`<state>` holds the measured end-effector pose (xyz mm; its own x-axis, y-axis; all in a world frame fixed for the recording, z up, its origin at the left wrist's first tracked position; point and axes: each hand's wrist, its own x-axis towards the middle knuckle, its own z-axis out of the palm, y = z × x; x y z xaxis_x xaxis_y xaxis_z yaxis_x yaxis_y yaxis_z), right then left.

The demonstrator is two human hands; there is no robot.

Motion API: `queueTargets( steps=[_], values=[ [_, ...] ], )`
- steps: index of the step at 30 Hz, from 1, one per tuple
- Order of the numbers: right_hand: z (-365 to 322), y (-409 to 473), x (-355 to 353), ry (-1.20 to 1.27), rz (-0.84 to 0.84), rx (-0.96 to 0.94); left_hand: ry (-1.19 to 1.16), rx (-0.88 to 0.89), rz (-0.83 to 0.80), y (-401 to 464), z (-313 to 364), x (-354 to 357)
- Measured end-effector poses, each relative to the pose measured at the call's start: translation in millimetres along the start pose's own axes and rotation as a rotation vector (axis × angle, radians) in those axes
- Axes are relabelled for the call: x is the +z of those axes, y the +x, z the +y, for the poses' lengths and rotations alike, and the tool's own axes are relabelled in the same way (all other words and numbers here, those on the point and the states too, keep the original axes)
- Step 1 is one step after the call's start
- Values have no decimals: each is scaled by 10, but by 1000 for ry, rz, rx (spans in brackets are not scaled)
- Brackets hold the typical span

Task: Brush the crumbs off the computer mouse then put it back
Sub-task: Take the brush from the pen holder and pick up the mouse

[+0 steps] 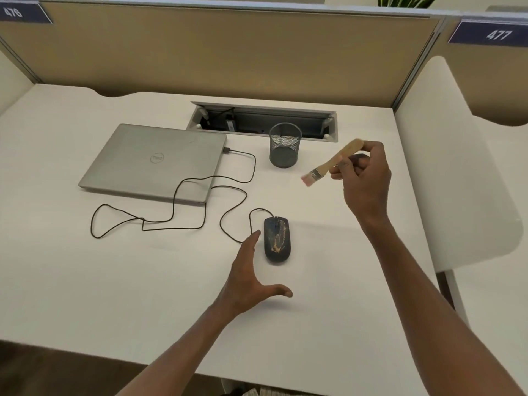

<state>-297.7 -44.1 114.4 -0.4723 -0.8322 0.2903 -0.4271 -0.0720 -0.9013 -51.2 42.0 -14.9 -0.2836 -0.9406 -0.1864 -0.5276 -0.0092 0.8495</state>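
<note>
A dark computer mouse [276,240] lies on the white desk [114,281], with tan crumbs streaked along its top. Its black cable [177,212] loops left and up to the closed laptop. My left hand [251,277] is open just left of the mouse, fingers together, thumb spread below it, fingertips almost touching its side. My right hand [363,172] is raised to the upper right of the mouse and grips a small wooden-handled brush [328,164], its pink bristles pointing down-left above the desk.
A closed silver laptop [154,161] lies at the left. A black mesh pen cup [285,144] stands behind the mouse, before an open cable tray [263,121]. A tan partition [217,50] backs the desk. A white side panel [457,167] stands at the right.
</note>
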Motion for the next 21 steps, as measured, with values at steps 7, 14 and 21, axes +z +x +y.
queueTargets(
  steps=[7,14,21],
  values=[
    [12,-55,-184,-26,10,-2,142,-23,-151,309,-84,-128],
    [36,-126,-292,-2,-6,7,206,10,-152,599,-66,-142],
    [65,-160,-292,-6,-31,24,232,14,-87,676,-111,-75]
  ],
)
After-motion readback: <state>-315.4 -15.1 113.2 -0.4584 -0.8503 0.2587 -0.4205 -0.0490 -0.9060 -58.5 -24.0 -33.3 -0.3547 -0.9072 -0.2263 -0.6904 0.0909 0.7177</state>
